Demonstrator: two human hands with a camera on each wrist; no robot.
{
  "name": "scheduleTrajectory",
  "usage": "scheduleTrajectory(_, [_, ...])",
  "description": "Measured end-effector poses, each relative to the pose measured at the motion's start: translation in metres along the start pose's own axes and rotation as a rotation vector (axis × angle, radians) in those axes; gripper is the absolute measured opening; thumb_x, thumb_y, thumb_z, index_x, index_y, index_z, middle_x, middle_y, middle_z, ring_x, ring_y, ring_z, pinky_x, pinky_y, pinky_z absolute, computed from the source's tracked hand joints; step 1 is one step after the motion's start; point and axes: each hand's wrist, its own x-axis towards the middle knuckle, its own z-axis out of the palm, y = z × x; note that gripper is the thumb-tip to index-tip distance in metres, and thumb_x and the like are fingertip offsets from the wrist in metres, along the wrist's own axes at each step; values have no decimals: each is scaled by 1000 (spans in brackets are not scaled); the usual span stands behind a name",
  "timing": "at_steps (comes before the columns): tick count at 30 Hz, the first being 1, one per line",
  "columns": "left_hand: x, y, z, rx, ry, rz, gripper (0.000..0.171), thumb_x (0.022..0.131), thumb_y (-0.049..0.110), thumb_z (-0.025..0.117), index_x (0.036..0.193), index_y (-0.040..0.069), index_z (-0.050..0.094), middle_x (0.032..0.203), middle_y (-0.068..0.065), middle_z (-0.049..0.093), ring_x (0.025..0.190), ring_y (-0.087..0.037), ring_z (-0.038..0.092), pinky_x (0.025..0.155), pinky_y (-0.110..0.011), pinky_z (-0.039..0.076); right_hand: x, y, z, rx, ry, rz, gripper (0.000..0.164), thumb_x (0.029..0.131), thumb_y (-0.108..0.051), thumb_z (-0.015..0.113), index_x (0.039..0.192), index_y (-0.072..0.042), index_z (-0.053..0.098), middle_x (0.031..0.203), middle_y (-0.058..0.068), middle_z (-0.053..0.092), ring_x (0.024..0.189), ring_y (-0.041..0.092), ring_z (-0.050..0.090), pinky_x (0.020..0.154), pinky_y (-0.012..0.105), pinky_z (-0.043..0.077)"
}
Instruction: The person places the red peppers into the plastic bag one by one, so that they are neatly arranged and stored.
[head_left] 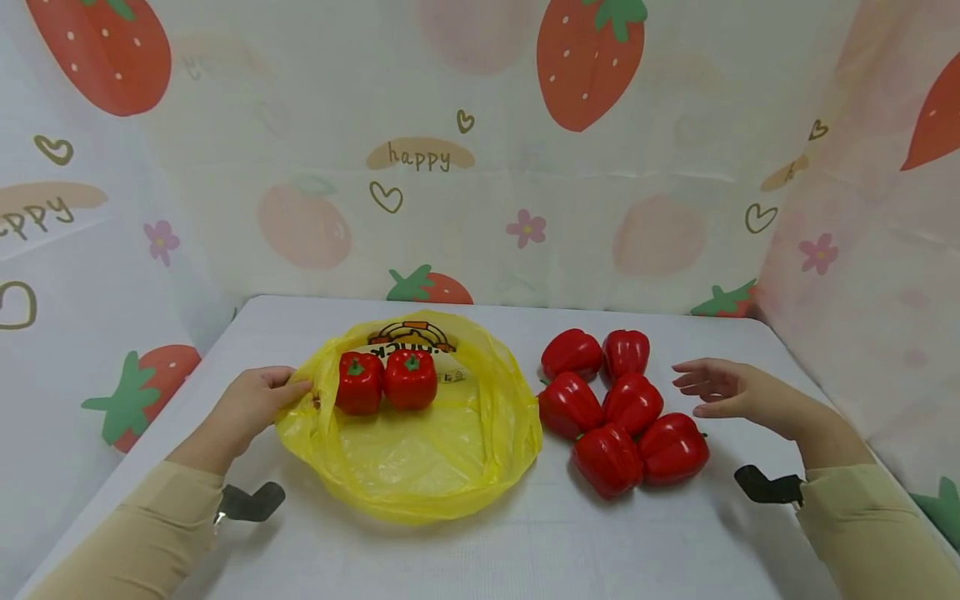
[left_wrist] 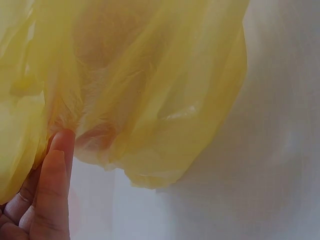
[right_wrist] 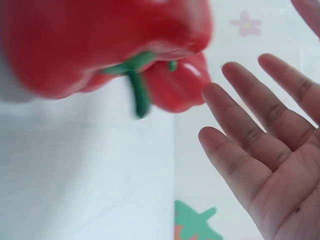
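Observation:
My left hand [head_left: 251, 408] pinches the left edge of a yellow plastic bag [head_left: 408, 483], which lies spread wide with its mouth toward me. Inside it, two red bell peppers [head_left: 410, 380] with green stems sit side by side at the back left. In the left wrist view, the fingers [left_wrist: 52, 190] are up against the thin yellow film. My right hand [head_left: 750, 396] hovers to the right of a cluster of several red bell peppers [head_left: 633, 404], holding nothing. The right wrist view shows its fingers [right_wrist: 235, 112] extended and spread beside a pepper [right_wrist: 110, 40].
The white table [head_left: 495, 558] carries the bag on the left and the loose peppers to its right. A curtain [head_left: 480, 208] printed with strawberries, hearts and flowers stands behind the table and along both sides. A dark wrist mount [head_left: 251, 502] juts from each sleeve.

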Motion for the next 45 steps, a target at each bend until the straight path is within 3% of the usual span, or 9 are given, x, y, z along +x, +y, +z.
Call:
scheduleTrajectory(7, [-1,1,0,4,-2,6,56,90,46,50,124,2,53,105,-9,61,88,-21,54,82,-35,48,-10,18,14,49,-62,40,58,84,-16,63,136,-7,38,131,23,44,116,31,48,85,24,45])
scheduleTrajectory(15, [-1,-1,1,-5,-2,-4,55,90,46,51,123,2,53,104,-9,61,89,-21,54,83,-37,47,-18,27,24,121,-97,131,76,76,-19,70,139,-4,31,138,25,33,122,46,33,86,49,46])
scheduleTrajectory(24, [-2,0,3,-14,3,-11,53,91,43,51,124,1,53,103,-9,62,87,-20,55,83,-36,48,-21,37,32,151,-118,168,76,76,-17,71,139,-4,30,135,23,34,120,37,36,86,45,46])
scheduleTrajectory(29, [-2,1,4,-12,3,-4,53,91,43,51,123,1,53,103,-9,62,86,-20,55,81,-35,48,-22,40,36,131,-114,136,74,78,-16,70,139,-3,30,135,23,35,122,40,33,89,44,43])
scheduleTrajectory(34, [-1,0,4,-5,4,7,54,91,44,51,124,1,52,105,-10,61,88,-20,55,81,-35,48,-21,41,39,122,-97,162,76,77,-15,70,140,-3,28,139,25,30,124,43,28,90,47,42])
scheduleTrajectory(39, [-1,1,4,-11,1,11,55,91,44,51,124,1,52,106,-10,61,88,-20,55,82,-35,48,-19,40,41,115,-81,180,81,75,-14,72,141,-3,27,140,26,26,123,41,30,86,40,45])
scheduleTrajectory(45, [-1,0,4,-1,-2,0,55,91,44,50,124,1,52,108,-11,60,91,-22,54,85,-39,47,-16,42,42,122,-71,184,80,71,-15,75,138,-8,32,137,21,31,121,39,31,84,42,46])
